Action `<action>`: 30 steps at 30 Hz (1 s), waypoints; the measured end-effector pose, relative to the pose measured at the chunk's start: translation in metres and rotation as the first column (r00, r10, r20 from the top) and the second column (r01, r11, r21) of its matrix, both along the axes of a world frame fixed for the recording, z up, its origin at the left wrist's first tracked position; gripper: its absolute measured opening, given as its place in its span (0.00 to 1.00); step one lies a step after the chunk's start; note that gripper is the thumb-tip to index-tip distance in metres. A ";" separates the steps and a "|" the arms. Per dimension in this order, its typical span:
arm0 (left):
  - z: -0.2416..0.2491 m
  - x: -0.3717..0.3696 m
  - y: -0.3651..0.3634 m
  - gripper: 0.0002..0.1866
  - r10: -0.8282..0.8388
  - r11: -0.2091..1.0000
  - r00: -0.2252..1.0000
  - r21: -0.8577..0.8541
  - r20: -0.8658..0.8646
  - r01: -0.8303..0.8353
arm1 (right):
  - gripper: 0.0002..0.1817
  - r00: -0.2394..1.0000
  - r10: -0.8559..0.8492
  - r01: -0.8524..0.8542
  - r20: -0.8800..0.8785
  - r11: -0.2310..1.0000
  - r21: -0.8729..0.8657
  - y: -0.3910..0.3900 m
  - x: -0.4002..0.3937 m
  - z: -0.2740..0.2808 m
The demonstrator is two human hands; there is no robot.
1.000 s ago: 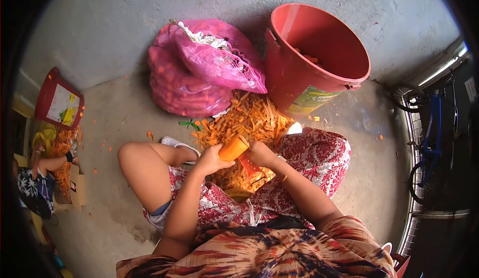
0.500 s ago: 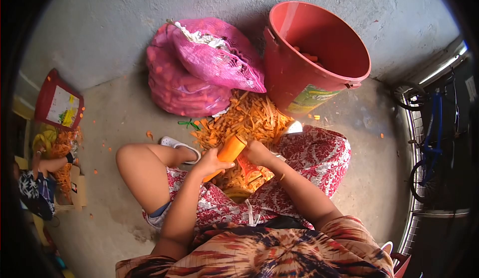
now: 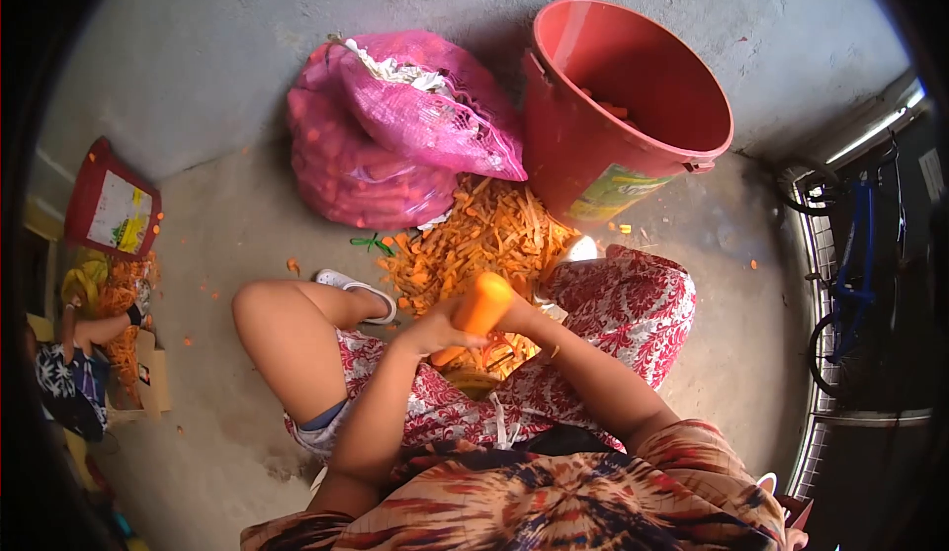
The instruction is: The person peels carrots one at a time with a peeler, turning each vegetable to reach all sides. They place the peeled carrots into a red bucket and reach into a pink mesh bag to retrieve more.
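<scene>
A thick peeled carrot [image 3: 486, 302] is gripped in my left hand [image 3: 431, 334], its rounded end pointing up and away from me. Close against the carrot's right side is my right hand [image 3: 520, 316], curled, its fingers mostly hidden behind the carrot; what it holds cannot be made out. Beneath both hands, between my legs, lie orange peelings [image 3: 512, 355] and a yellowish rim [image 3: 473, 383]. A larger heap of carrot peelings [image 3: 494, 230] spreads over the floor beyond my hands.
Against the wall stand a pink mesh sack of carrots [image 3: 371, 180] and a big red bucket [image 3: 593, 146] with carrots inside. Another person [image 3: 74, 373] sits at far left beside peelings and a smaller red bucket [image 3: 119, 200]. A blue bicycle [image 3: 855, 264] is at right.
The carrot has shifted up and right, its end now tilted more toward the camera. My left hand moved right with it, and my right hand has become more hidden behind it.
</scene>
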State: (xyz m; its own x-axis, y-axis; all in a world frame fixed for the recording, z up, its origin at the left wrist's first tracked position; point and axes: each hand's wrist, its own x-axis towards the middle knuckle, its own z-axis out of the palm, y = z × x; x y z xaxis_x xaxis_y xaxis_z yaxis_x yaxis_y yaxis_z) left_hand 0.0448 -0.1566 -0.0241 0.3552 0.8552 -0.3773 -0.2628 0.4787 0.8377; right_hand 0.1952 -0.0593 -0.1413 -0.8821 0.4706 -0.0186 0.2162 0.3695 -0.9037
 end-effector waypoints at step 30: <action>0.009 0.004 0.000 0.28 0.604 0.723 0.389 0.684 -0.695 0.101 | 0.06 0.401 -0.915 0.888 0.046 0.376 -0.266 0.065 0.011 0.104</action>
State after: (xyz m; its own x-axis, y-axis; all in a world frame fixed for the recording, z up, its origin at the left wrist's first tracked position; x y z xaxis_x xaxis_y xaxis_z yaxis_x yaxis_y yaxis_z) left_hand 0.0492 -0.1570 -0.0155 -0.1209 0.9594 0.2548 0.7130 -0.0946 0.6947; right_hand 0.2063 0.0055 -0.0368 0.0599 0.9812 -0.1836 0.2102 -0.1922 -0.9586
